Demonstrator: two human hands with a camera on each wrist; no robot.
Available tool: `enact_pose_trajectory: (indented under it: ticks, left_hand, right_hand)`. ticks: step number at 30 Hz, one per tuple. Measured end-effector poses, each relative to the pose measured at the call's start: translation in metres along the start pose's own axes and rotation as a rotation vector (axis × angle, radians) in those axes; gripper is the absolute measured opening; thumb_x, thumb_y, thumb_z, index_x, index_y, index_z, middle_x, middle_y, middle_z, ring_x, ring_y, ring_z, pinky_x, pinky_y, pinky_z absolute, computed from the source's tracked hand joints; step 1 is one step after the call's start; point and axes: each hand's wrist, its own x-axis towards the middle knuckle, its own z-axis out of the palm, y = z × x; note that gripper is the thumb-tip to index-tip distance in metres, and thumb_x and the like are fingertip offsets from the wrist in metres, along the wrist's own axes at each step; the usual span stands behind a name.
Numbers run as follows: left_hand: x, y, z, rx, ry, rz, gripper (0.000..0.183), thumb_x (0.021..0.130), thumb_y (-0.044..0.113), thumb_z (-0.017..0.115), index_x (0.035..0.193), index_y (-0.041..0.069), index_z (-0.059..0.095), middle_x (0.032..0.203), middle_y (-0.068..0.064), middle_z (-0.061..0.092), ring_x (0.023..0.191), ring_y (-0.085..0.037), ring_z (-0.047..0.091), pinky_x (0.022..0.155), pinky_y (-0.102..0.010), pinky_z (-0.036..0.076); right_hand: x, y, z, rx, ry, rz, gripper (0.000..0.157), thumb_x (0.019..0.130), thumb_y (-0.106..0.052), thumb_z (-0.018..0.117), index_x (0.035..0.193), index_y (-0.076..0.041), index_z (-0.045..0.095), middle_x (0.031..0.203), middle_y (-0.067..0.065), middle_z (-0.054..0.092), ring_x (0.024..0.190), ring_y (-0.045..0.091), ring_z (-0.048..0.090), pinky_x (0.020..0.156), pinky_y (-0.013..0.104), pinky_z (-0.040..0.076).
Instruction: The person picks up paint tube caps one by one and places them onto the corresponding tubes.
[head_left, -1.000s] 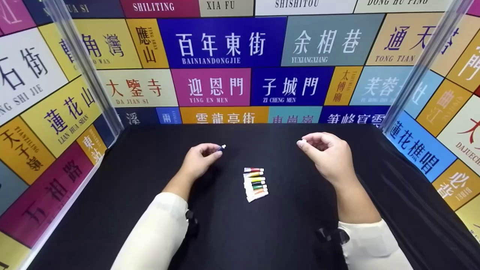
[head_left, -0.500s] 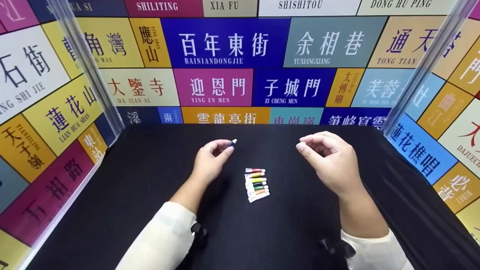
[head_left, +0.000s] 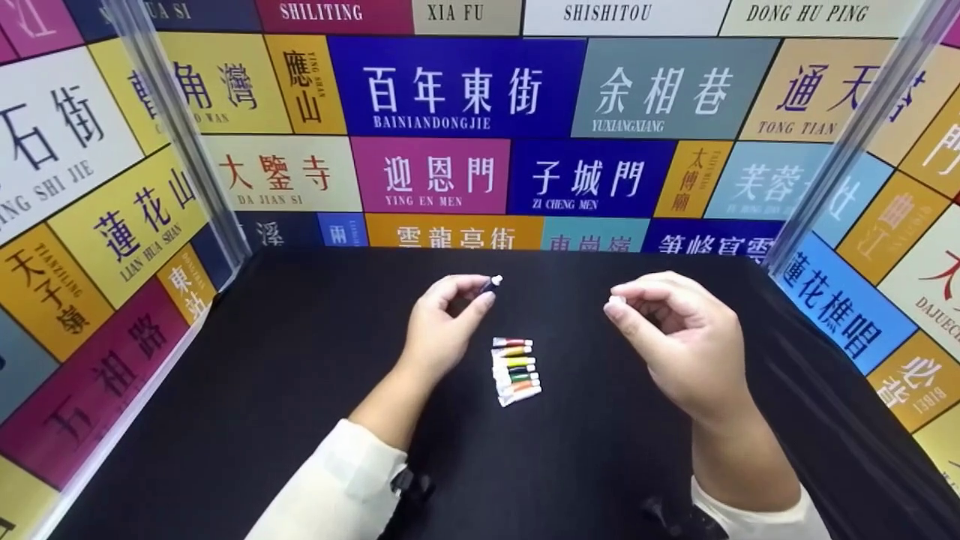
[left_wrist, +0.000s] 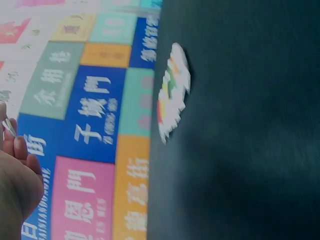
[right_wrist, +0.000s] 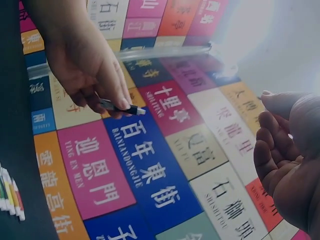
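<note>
My left hand (head_left: 448,315) pinches a small dark blue paint tube (head_left: 491,284) between thumb and fingers, its white tip pointing up and to the right. In the right wrist view the same tube (right_wrist: 131,108) shows a dark body and a pale end. To the right, my right hand (head_left: 686,345) has thumb and forefinger together on a tiny white piece (head_left: 616,300) that looks like a cap; the fingertips mostly cover it. The hands are apart, raised over the table. Between and below them lies a row of several small paint tubes (head_left: 517,369) with white caps and coloured bands.
A black cloth (head_left: 300,390) covers the table. Behind it stands a wall of coloured sign panels (head_left: 457,86), with side panels left and right. Clear plastic corner posts (head_left: 180,142) rise at the back corners.
My left hand has moved right and slightly up with the dark blue tube, towards the right hand. The right hand has shifted slightly right and down. The row of tubes stays in place.
</note>
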Motion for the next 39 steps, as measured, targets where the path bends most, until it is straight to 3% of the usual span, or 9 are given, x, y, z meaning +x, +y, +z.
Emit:
enact_pose_trajectory:
  ticks: [9,16,21,39]
  left_hand:
    - [-0.011,0.035,0.013,-0.03,-0.056,0.076,0.023,0.096,0.02,0.081,0.119,0.016,0.08,0.111,0.0,0.076,0.097,-0.013,0.068,0.085,-0.027,0.058]
    - [-0.014,0.048,0.017,-0.057,-0.055,0.11,0.023,0.096,0.019,0.081,0.119,0.017,0.08,0.112,0.002,0.075,0.098,-0.014,0.068,0.085,-0.028,0.058]
    - [-0.019,0.058,0.021,-0.111,-0.045,0.115,0.023,0.096,0.018,0.081,0.119,0.017,0.08,0.111,0.001,0.076,0.098,-0.015,0.069,0.086,-0.028,0.058]
    - [-0.049,0.094,0.015,-0.253,-0.09,0.243,0.023,0.095,0.008,0.081,0.118,0.009,0.079,0.114,-0.004,0.075,0.102,-0.027,0.07,0.085,-0.03,0.061]
  right_hand:
    - [-0.004,-0.015,0.001,0.133,-0.023,-0.058,0.026,0.077,0.028,0.076,0.1,0.016,0.075,0.096,0.011,0.076,0.081,0.015,0.071,0.075,0.02,0.062]
    - [-0.008,-0.024,0.001,0.216,-0.045,-0.049,0.023,0.079,0.026,0.077,0.101,0.019,0.073,0.099,0.014,0.078,0.084,0.018,0.076,0.078,0.025,0.065]
    - [-0.011,-0.028,0.0,0.288,-0.071,-0.046,0.027,0.075,0.034,0.072,0.099,0.022,0.071,0.099,0.016,0.079,0.087,0.02,0.078,0.078,0.026,0.065]
    - [-0.013,-0.046,0.007,0.481,-0.087,-0.184,0.023,0.072,0.037,0.068,0.093,0.026,0.066,0.096,0.022,0.078,0.091,0.026,0.076,0.084,0.028,0.065]
